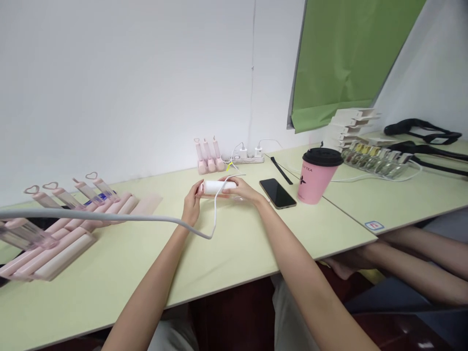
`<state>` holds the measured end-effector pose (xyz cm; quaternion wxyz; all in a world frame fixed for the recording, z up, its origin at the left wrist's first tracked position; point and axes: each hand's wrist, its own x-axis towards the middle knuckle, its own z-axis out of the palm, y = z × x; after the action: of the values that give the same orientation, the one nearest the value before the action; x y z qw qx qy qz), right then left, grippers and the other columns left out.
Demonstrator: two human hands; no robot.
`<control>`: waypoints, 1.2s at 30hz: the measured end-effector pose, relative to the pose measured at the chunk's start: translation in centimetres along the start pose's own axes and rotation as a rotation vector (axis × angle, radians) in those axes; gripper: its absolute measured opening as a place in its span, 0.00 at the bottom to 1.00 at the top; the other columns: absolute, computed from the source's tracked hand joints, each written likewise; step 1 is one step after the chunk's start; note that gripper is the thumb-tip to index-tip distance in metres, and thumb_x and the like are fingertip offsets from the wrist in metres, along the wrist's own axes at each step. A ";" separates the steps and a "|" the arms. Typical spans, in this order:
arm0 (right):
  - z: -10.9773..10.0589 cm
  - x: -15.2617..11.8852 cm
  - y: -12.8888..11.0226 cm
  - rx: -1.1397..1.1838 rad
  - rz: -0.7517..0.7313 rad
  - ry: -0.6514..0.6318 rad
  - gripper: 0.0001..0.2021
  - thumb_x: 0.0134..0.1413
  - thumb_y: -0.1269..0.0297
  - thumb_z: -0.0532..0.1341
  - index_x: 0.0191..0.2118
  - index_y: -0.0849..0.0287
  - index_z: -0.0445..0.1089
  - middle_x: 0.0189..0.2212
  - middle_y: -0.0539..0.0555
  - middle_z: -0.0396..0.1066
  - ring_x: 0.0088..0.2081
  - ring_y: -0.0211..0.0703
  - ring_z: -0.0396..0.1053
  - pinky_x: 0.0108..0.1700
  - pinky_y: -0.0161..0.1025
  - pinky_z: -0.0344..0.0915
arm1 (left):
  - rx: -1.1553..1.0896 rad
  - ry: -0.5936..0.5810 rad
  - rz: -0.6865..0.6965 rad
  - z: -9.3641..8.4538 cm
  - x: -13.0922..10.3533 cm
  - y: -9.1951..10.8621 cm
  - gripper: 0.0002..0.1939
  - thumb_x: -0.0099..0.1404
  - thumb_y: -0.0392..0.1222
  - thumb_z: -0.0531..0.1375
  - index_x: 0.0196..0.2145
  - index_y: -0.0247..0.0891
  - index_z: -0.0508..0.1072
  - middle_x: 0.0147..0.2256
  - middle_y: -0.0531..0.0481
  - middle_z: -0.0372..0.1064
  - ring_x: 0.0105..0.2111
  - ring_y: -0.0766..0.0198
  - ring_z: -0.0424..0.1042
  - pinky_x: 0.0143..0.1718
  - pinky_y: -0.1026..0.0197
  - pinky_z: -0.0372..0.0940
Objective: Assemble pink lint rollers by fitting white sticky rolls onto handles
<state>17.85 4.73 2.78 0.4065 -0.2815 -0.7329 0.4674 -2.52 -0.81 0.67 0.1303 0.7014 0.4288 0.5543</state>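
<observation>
A white cylindrical device [215, 186] with a pink lower side lies level between my two hands, low over the table. My left hand [191, 204] has its fingers closed around the left end. At the other end, my right hand [245, 189] grips it from above and behind, its fingertips partly hidden. Something clear shows below the right wrist, too small to name. A white cable [215, 214] hangs across the view in front of the device; whether it plugs into it I cannot tell.
Pink devices with clear tubes [106, 207] lie at left; three more [209, 158] stand by the wall. Behind is a power strip [252, 159] with chargers. A phone [278, 193], pink cup [317, 178], black strap [281, 170] and bottles [376, 161] are rightward. Another person's legs [413, 263] show.
</observation>
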 end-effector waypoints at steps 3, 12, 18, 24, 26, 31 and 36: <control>-0.1 0.1 0.2 0.043 0.024 -0.020 0.22 0.40 0.62 0.66 0.45 0.62 0.70 0.43 0.54 0.67 0.44 0.39 0.63 0.46 0.32 0.58 | -0.036 -0.002 -0.036 0.0 0.0 0.0 0.21 0.67 0.48 0.46 0.52 0.34 0.62 0.50 0.42 0.62 0.49 0.60 0.62 0.50 0.58 0.57; -0.7 -0.3 0.4 0.166 0.011 0.074 0.20 0.42 0.57 0.64 0.42 0.61 0.67 0.38 0.52 0.64 0.38 0.37 0.64 0.39 0.32 0.61 | -0.264 -0.080 -0.164 0.8 -0.4 0.4 0.20 0.65 0.52 0.48 0.50 0.36 0.61 0.49 0.42 0.61 0.47 0.60 0.63 0.44 0.59 0.62; -0.5 0.3 1.7 -0.002 -0.001 0.062 0.17 0.43 0.57 0.64 0.39 0.62 0.70 0.41 0.54 0.65 0.44 0.39 0.63 0.46 0.33 0.59 | -0.214 -0.107 -0.230 0.4 -0.4 -0.3 0.27 0.65 0.51 0.51 0.58 0.40 0.53 0.42 0.45 0.65 0.43 0.62 0.65 0.46 0.57 0.59; -0.1 0.0 1.8 0.042 0.097 0.105 0.19 0.44 0.56 0.63 0.42 0.61 0.69 0.45 0.55 0.65 0.47 0.41 0.63 0.47 0.34 0.59 | -0.290 -0.114 -0.241 0.4 -0.4 0.3 0.32 0.65 0.51 0.49 0.62 0.41 0.42 0.46 0.43 0.63 0.45 0.62 0.65 0.48 0.56 0.59; 0.1 -0.1 1.9 0.071 0.151 0.110 0.19 0.45 0.56 0.63 0.43 0.60 0.68 0.45 0.54 0.65 0.46 0.40 0.63 0.45 0.34 0.60 | -0.296 -0.106 -0.248 0.5 -0.5 0.3 0.32 0.65 0.50 0.50 0.62 0.41 0.43 0.47 0.43 0.63 0.46 0.62 0.65 0.47 0.56 0.59; 0.8 -0.1 1.6 0.164 0.236 0.125 0.20 0.45 0.58 0.63 0.44 0.61 0.66 0.45 0.56 0.65 0.41 0.41 0.67 0.38 0.35 0.64 | -0.280 -0.135 -0.256 0.7 -0.5 -0.4 0.32 0.65 0.50 0.49 0.63 0.41 0.44 0.48 0.42 0.61 0.47 0.61 0.64 0.47 0.58 0.60; 1.2 -0.4 0.7 0.179 0.288 0.127 0.18 0.45 0.62 0.63 0.43 0.63 0.64 0.43 0.57 0.66 0.33 0.37 0.68 0.35 0.34 0.65 | -0.281 -0.298 -0.261 0.4 -0.2 -0.9 0.35 0.62 0.48 0.53 0.63 0.41 0.44 0.43 0.46 0.61 0.39 0.66 0.65 0.43 0.61 0.61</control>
<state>17.05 4.09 1.75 0.4041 -0.3751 -0.6133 0.5655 -2.60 -0.36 -0.19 0.3590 0.6890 0.4106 0.4774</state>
